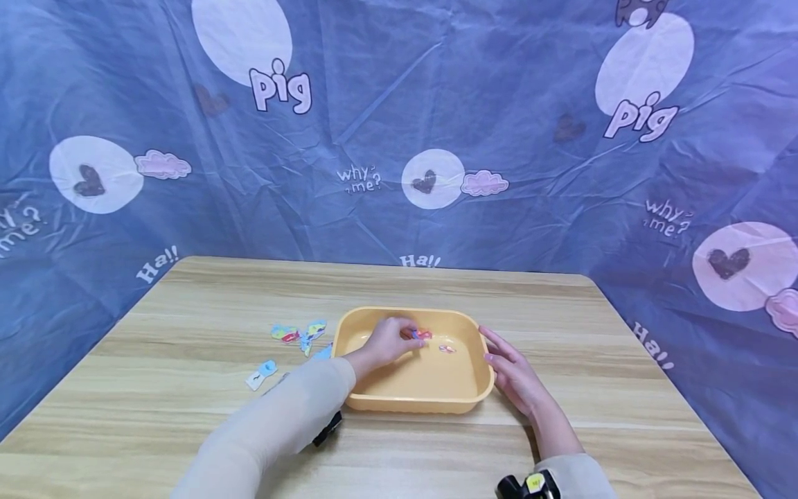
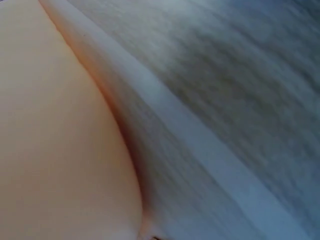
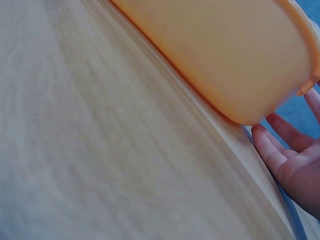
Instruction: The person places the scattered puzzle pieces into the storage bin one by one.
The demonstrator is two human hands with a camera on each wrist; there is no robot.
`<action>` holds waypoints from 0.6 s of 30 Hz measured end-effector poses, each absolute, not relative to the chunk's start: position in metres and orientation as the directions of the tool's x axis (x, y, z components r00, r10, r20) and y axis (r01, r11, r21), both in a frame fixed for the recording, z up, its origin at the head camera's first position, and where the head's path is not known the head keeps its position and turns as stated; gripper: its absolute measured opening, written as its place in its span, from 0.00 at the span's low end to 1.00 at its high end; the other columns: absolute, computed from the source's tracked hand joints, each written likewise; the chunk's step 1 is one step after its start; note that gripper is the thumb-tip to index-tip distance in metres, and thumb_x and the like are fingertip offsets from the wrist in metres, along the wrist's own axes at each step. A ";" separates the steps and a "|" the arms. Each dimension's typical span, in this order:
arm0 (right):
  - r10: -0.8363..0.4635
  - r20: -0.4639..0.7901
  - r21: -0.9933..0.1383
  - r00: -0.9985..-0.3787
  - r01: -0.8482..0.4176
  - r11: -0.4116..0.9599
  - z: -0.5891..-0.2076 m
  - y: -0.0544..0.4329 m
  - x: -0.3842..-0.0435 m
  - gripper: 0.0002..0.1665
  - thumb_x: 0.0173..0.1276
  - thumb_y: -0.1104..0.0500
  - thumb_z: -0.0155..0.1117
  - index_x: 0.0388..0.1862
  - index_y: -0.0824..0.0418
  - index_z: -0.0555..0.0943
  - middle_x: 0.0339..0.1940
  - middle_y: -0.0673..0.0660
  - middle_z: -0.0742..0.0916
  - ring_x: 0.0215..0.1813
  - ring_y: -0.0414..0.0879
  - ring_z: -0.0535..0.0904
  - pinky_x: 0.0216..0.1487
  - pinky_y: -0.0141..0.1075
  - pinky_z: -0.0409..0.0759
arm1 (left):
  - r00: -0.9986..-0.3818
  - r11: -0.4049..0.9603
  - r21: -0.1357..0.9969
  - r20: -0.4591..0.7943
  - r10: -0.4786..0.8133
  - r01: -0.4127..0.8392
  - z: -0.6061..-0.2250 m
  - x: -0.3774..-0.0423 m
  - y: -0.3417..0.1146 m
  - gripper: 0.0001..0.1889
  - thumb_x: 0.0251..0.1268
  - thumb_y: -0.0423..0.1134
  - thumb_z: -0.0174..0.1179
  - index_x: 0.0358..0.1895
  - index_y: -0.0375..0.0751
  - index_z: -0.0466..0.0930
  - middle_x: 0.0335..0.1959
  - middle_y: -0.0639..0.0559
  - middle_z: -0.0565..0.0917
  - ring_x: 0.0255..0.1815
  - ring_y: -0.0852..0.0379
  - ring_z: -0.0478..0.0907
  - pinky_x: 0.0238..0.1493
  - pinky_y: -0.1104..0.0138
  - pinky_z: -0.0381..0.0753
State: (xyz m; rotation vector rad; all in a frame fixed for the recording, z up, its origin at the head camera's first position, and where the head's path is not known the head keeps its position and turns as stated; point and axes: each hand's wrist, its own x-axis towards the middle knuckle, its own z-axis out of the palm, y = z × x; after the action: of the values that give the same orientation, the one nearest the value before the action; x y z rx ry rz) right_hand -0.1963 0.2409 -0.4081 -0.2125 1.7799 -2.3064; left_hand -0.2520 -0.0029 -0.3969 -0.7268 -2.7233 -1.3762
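A yellow plastic bin [image 1: 430, 384] stands on the wooden table; its side wall [image 3: 225, 55] fills the top of the right wrist view. My left hand [image 1: 388, 339] reaches over the near left rim into it. Thumb and fingers pinch a small red and blue piece [image 1: 419, 334], too small to make out fully. Right beside this lies another small pinkish piece [image 1: 447, 348] on the bin floor. At the bin's right end my right hand [image 1: 516, 374] rests against the outside, fingers spread and fairly straight. The left wrist view has only the blurred bin wall [image 2: 60, 140] and table.
Left of the bin lie several flat, colourful cut-out pieces [image 1: 305, 337], one partly hidden by the rim. Nearer the front is a blue and white piece [image 1: 262, 374]. A printed blue cloth [image 1: 386, 235] hangs behind the wooden table [image 1: 249, 284].
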 end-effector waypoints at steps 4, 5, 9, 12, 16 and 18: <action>-0.258 -0.023 -0.967 -0.966 0.086 -0.238 -0.408 0.242 -0.196 0.34 0.61 0.68 0.49 0.65 0.64 0.51 0.61 0.72 0.56 0.55 0.53 0.67 0.52 0.39 0.68 | -0.896 0.521 0.752 0.208 0.392 0.403 -0.399 -0.252 -0.002 0.12 0.46 0.38 0.64 0.33 0.35 0.79 0.25 0.52 0.79 0.28 0.60 0.75 0.31 0.74 0.73; -0.259 -0.022 -0.968 -0.966 0.086 -0.237 -0.408 0.242 -0.196 0.34 0.61 0.68 0.49 0.65 0.64 0.51 0.61 0.72 0.56 0.55 0.53 0.67 0.52 0.39 0.68 | -0.896 0.521 0.751 0.212 0.390 0.405 -0.399 -0.252 -0.002 0.12 0.46 0.38 0.64 0.33 0.35 0.79 0.25 0.52 0.79 0.28 0.60 0.75 0.31 0.74 0.73; -0.256 -0.027 -0.968 -0.966 0.089 -0.233 -0.408 0.242 -0.196 0.34 0.60 0.68 0.49 0.65 0.63 0.51 0.61 0.72 0.55 0.55 0.54 0.66 0.52 0.39 0.67 | -0.899 0.518 0.755 0.221 0.378 0.403 -0.401 -0.252 0.000 0.11 0.47 0.38 0.64 0.32 0.34 0.79 0.25 0.52 0.79 0.28 0.60 0.75 0.31 0.74 0.73; -0.252 -0.034 -0.969 -0.967 0.094 -0.229 -0.408 0.242 -0.196 0.34 0.60 0.68 0.49 0.65 0.62 0.53 0.61 0.72 0.56 0.56 0.54 0.66 0.52 0.40 0.67 | -0.902 0.513 0.761 0.223 0.370 0.398 -0.401 -0.251 0.000 0.12 0.47 0.38 0.64 0.33 0.34 0.78 0.25 0.51 0.79 0.28 0.59 0.76 0.31 0.74 0.73; -0.248 -0.036 -0.969 -0.968 0.094 -0.227 -0.409 0.241 -0.197 0.33 0.61 0.67 0.49 0.65 0.62 0.53 0.61 0.72 0.56 0.56 0.54 0.66 0.52 0.39 0.67 | -0.902 0.506 0.768 0.218 0.372 0.394 -0.402 -0.251 0.000 0.12 0.46 0.38 0.64 0.34 0.33 0.79 0.26 0.51 0.79 0.28 0.59 0.76 0.31 0.74 0.73; -0.247 -0.038 -0.968 -0.968 0.097 -0.231 -0.409 0.241 -0.197 0.33 0.61 0.67 0.49 0.65 0.62 0.53 0.61 0.71 0.56 0.56 0.54 0.66 0.52 0.39 0.67 | -0.902 0.505 0.768 0.218 0.373 0.394 -0.402 -0.251 0.001 0.12 0.46 0.38 0.64 0.34 0.33 0.79 0.26 0.51 0.79 0.29 0.59 0.76 0.32 0.75 0.73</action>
State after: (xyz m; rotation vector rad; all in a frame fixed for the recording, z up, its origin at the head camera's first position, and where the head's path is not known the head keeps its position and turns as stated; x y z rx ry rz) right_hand -0.1971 0.2409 -0.4086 -0.1814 1.7932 -2.2989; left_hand -0.2511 0.0007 -0.4024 -0.6901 -2.7042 -1.3899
